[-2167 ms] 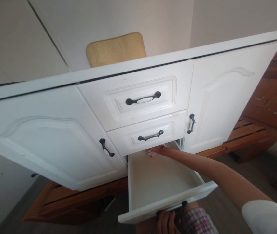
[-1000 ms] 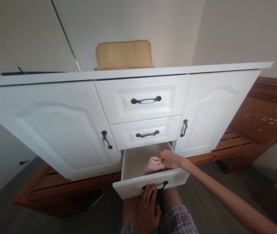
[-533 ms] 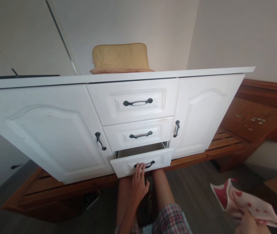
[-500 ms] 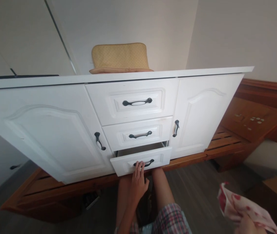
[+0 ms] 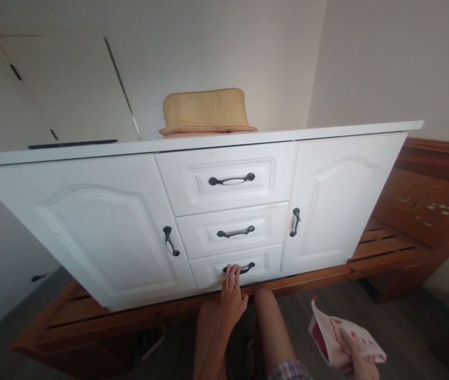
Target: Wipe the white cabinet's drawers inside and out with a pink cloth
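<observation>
My left hand [image 5: 232, 295] lies against the bottom drawer [image 5: 266, 259] of a white cabinet. Its fingers are stretched out over the dark curved handle [image 5: 248, 267], and the thumb stands apart to the right. The drawer front sits flush with the cabinet. At the lower right, my right hand [image 5: 356, 356] is closed around a pink-and-white cloth [image 5: 335, 330] with red markings. The cloth is folded, showing a red inner side at its left end, and hangs clear of the cabinet.
Above are a middle drawer [image 5: 264, 227] and a top drawer [image 5: 266, 163], between a left door [image 5: 101, 237] and a right door [image 5: 331, 206]. A yellowish woven item [image 5: 206, 108] is on the cabinet top. The cabinet stands on a slatted wooden bench [image 5: 307, 279].
The bottom drawer has gone from partly pulled out to pushed in, with my left hand on its front. My right hand and the cloth have moved left, nearer my knees.
</observation>
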A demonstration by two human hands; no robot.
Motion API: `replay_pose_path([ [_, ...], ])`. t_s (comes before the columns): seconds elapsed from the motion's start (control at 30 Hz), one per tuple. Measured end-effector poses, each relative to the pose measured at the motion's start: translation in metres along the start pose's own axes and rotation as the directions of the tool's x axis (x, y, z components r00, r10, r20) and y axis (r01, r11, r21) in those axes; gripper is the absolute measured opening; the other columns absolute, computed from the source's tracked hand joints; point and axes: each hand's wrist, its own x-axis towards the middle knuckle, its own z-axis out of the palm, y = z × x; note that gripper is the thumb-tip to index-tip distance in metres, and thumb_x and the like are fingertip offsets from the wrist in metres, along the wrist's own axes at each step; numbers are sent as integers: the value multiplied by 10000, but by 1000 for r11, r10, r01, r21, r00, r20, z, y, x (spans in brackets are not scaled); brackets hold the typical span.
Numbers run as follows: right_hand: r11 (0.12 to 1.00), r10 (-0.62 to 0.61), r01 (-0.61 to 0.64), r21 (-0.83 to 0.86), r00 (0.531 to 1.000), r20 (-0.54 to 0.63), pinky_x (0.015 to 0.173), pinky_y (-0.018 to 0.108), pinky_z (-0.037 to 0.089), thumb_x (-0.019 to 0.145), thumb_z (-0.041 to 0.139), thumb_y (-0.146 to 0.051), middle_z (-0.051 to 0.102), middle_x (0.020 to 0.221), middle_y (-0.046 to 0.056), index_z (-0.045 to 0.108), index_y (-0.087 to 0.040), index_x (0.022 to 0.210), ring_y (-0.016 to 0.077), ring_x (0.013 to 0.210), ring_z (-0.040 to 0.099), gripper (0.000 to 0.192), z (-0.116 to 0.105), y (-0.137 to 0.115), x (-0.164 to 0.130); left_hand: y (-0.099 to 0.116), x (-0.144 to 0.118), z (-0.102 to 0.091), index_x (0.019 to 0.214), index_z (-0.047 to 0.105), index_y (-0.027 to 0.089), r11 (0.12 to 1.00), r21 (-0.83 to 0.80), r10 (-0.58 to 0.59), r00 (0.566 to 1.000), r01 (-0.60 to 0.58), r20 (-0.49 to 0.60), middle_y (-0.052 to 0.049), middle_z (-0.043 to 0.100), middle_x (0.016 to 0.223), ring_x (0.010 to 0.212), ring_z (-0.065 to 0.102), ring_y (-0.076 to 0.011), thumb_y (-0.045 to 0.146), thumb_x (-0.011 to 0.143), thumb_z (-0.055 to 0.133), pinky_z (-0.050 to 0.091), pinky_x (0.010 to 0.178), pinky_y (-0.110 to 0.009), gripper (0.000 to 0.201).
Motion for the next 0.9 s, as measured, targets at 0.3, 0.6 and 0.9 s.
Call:
replay_pose_path([
  [0.3,840,-315,416,-350,897,309,684,449,579,519,797,-693,759,773,159,716,-171,764,417,874,756,583,120,-16,-34,-19,-27,-17,1555,528,224,994,12,-109,989,110,-101,-107,539,1646,1567,485,-255,91,971,461,481,1270,-501,602],
  [0.6,554,-622,805,-215,571,536,809,451,550,812,567,-623,720,878,137,710,-154,982,333,876,674,519,260,-10,-95,-49,-126,22,1501,606,89,642,495,-543,803,585,-244,-236,688,1406,1059,760,-327,342,1012,568,629,831,-423,552],
  [0.9,-52,-462,998,34,-54,885,752,351,495,784,552,-58,688,1077,124,723,-226,1212,288,947,650,491,340,138,-270,-55,-123,19,1404,712,171,599,581,-567,804,551,-177,-199,726,1372,1012,764,-292,133,924,578,598,781,-357,500],
])
